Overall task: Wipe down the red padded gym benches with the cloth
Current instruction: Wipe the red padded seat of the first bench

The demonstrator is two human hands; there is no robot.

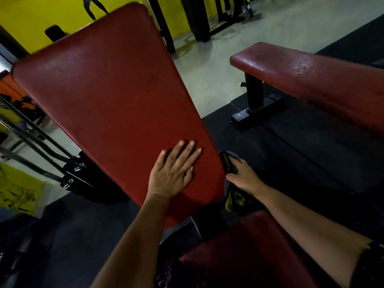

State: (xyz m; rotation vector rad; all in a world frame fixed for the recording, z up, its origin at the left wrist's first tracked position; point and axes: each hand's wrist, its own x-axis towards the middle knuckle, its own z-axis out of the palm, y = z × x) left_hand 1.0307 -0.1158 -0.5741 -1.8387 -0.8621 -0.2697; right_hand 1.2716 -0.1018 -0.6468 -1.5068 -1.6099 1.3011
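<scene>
Yellow paint covers the far wall (31,19) on the left, and dark metal bars (31,132) slant down beside it to a black bracket (76,175). Next comes the big red bench pad (108,94), tilted up and away, wide at the far end and narrow at the near end. The left hand (172,173) lies flat on the near part of this pad, fingers straight and spread, grasping nothing. Just to the right, at the pad's right edge, the right hand (242,176) grips the cloth (229,166), which is dark grey with yellow on it. Part of the cloth hangs down below the hand, beside the pad's edge. Below both arms, near the person, sits a red seat pad (249,252). Farther right, well apart from the hands, a second red bench (301,73) lies flat on a black leg (254,92). It stands on a dark floor mat (291,154), with pale floor (207,65) behind it.
</scene>
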